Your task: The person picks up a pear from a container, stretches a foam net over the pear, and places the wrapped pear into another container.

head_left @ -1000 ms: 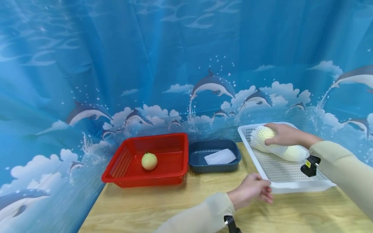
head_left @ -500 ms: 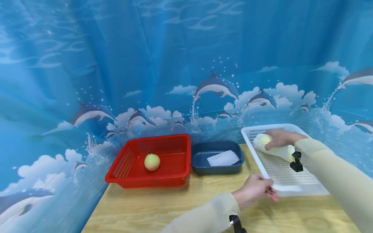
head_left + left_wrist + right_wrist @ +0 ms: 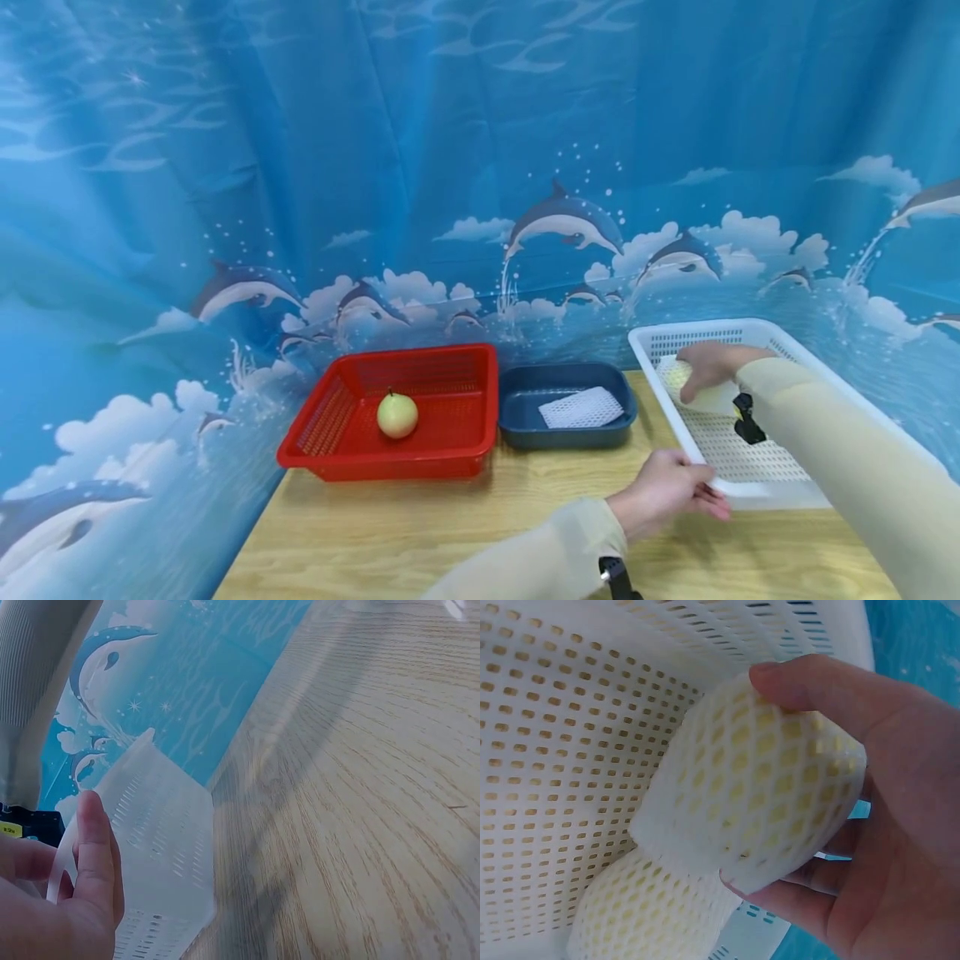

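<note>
My right hand (image 3: 712, 367) reaches into the white basket (image 3: 780, 497) at the right. In the right wrist view its thumb and fingers curl round a pear in a foam net sleeve (image 3: 757, 765). A second foam-netted pear (image 3: 649, 907) lies against it in the basket, mostly hidden by the hand and sleeve in the head view. At the basket's near left corner, my left hand (image 3: 667, 492) grips the rim. From the left wrist camera, fingers (image 3: 94, 855) show along the outside of the basket wall (image 3: 165, 832).
A red basket (image 3: 390, 463) at the left has one bare pear (image 3: 397, 416) in it. Between the two baskets stands a dark blue tray (image 3: 525, 435) holding a white foam net (image 3: 581, 408). All stand on a wooden table (image 3: 525, 508) before a dolphin-print curtain (image 3: 450, 167).
My right hand and wrist have shifted left relative to the basket, and the sleeve now covers more of it and the second pear. The left hand stays at the rim. The view has shifted slightly.
</note>
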`<state>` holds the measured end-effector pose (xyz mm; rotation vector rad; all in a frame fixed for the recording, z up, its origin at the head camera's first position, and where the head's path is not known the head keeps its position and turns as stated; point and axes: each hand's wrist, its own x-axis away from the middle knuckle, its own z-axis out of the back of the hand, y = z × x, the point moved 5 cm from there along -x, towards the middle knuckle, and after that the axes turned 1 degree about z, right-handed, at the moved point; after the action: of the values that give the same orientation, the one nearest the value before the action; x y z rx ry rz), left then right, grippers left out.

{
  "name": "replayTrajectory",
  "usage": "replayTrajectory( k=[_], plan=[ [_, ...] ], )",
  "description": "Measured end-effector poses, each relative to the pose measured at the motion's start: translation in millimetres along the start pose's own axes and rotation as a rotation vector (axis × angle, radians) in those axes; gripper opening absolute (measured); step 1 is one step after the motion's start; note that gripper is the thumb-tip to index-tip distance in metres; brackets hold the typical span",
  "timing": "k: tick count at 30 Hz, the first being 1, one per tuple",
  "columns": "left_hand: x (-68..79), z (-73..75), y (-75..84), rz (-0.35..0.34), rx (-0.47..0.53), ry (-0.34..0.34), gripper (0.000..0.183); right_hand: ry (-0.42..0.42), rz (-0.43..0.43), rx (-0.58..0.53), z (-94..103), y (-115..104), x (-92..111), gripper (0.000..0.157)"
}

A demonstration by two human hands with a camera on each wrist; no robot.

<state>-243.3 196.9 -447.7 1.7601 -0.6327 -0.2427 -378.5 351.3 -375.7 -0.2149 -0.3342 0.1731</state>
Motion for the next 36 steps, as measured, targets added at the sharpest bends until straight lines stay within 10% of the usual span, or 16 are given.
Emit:
replayTrajectory(
  k=[14, 36],
  plan=[
    [2.0, 0.3, 1.6, -0.010, -0.013, 0.024, 0.011, 0.016, -0.032, 0.156, -18.3, -8, -3, 0.106],
    [3.1, -1.3, 1.1, -0.021, -0.011, 0.049, 0.013, 0.065, 0.077, 0.106, -11.6, -13, 18, 0.098]
  ],
)
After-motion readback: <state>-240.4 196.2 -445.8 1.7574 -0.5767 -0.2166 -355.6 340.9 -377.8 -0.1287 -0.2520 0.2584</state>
